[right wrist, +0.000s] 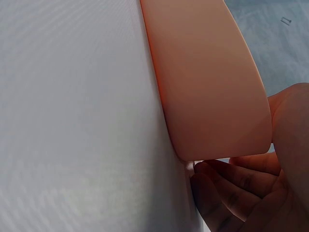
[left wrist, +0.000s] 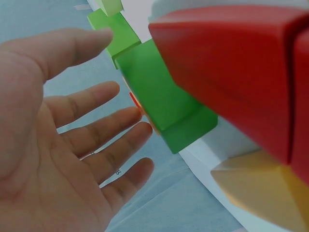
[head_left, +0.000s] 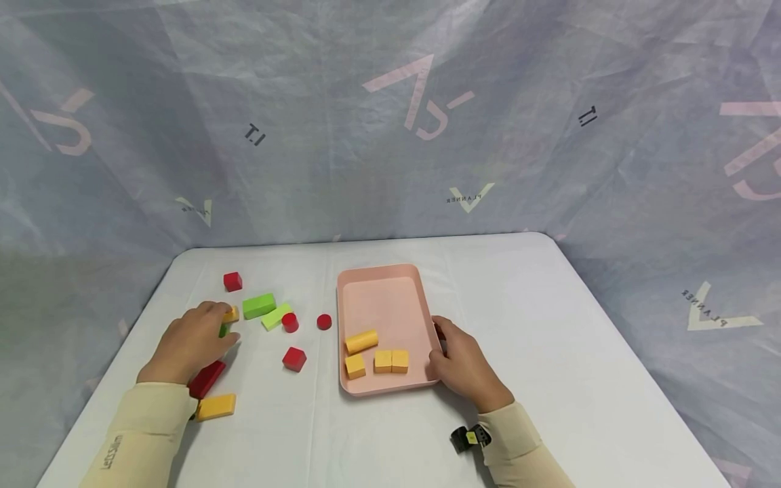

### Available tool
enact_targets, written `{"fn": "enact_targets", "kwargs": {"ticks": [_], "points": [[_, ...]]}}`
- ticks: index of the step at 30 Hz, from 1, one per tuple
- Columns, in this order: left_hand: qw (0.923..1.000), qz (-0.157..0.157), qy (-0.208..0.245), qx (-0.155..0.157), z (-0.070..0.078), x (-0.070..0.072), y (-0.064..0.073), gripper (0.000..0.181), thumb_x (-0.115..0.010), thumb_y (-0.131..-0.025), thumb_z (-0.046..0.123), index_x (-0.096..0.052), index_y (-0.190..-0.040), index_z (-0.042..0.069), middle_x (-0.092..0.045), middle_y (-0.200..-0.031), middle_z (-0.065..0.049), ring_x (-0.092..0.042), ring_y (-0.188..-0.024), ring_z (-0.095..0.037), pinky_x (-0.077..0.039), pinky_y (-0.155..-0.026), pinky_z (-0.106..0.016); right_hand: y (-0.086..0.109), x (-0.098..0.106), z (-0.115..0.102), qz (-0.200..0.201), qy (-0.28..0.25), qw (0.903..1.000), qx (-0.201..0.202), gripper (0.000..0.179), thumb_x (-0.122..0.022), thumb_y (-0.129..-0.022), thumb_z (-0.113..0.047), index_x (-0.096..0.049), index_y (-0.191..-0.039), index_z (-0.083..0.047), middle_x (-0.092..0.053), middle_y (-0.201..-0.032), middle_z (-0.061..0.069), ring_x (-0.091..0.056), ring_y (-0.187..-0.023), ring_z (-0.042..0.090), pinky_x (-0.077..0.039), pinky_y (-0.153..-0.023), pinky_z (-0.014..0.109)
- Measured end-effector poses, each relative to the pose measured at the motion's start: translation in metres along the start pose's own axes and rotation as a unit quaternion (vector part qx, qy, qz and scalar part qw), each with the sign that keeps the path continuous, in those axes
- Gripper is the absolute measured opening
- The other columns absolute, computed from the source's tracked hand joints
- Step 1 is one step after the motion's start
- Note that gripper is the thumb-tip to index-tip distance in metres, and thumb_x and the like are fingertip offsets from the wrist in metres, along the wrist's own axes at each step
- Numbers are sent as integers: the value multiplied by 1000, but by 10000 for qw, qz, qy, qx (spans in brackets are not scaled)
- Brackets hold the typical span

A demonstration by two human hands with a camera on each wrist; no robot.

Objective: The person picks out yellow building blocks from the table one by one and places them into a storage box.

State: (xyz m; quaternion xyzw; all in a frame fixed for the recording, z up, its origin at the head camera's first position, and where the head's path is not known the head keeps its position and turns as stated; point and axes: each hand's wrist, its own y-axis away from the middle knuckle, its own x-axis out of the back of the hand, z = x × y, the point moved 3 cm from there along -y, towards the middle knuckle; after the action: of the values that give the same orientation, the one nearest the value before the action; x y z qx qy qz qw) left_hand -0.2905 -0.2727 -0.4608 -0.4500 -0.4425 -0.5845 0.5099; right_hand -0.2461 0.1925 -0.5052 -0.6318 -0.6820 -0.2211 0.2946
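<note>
On the left of the table, my left hand [head_left: 194, 342] reaches over the blocks, thumb apart from the fingers. A yellow block [head_left: 232, 314] shows just past its fingertips, and a green block [left wrist: 161, 92] lies partly under it. The left wrist view has the palm empty and the fingers loosely spread beside that green block. My right hand [head_left: 460, 362] grips the right side of a pink tray [head_left: 390, 272], thumb at the rim and fingers along the outer wall. Inside the tray lie a yellow cylinder [head_left: 362, 341] and three yellow cubes, one being the left cube [head_left: 355, 367].
Around the left hand are a red cube [head_left: 232, 282], a green block [head_left: 259, 306], a light green block [head_left: 277, 316], a red cylinder [head_left: 289, 322], a red disc [head_left: 324, 322], another red cube [head_left: 294, 359], a dark red block [head_left: 207, 379] and a yellow rectangular block [head_left: 216, 407]. Grey cloth [head_left: 305, 169] hangs behind.
</note>
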Motion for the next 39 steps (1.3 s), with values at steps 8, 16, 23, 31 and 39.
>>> {"fn": "enact_targets", "kwargs": {"ticks": [8, 16, 23, 31, 39], "points": [[9999, -21, -31, -115, -3, -1, -4, 64, -80, -88, 28, -56, -136, -8, -55, -137, -33, -53, -122, -52, -41, -98, -73, 0, 0, 1, 0, -22, 10000, 7, 62, -55, -90, -7, -48, -151, -9, -65, -138, 7, -64, -123, 20, -53, -101, 44], [9998, -156, -122, -90, -4, 0, -10, 63, -80, -88, 28, -57, -134, -8, -56, -134, -33, -56, -118, -50, -44, -98, -72, 0, 0, 0, -24, -25, 10000, -19, 62, -55, -90, -7, -47, -152, -9, -63, -141, 7, -62, -127, 20, -53, -103, 44], [9996, -208, -165, -126, -4, 2, -13, 64, -80, -89, 29, -55, -135, -8, -58, -132, -32, -58, -113, -48, -47, -94, -71, 0, 0, 0, -4, -34, 10000, -5, 62, -55, -90, -7, -48, -152, -10, -64, -140, 7, -62, -127, 21, -52, -103, 45], [9996, -259, -127, -56, -6, 0, -17, 65, -79, -89, 29, -53, -136, -7, -57, -131, -33, -60, -108, -48, -48, -92, -71, 0, 1, -1, -37, -88, 10000, -17, 62, -56, -91, -6, -47, -152, -8, -63, -141, 8, -62, -128, 21, -53, -103, 44], [9993, -278, -237, 8, -8, -2, -25, 59, -77, -90, 25, -54, -133, -8, -61, -122, -31, -63, -96, -42, -51, -84, -69, 0, 1, -2, -20, -66, 10000, 5, 62, -56, -90, -6, -47, -152, -7, -64, -140, 8, -63, -126, 21, -53, -102, 44]]}}
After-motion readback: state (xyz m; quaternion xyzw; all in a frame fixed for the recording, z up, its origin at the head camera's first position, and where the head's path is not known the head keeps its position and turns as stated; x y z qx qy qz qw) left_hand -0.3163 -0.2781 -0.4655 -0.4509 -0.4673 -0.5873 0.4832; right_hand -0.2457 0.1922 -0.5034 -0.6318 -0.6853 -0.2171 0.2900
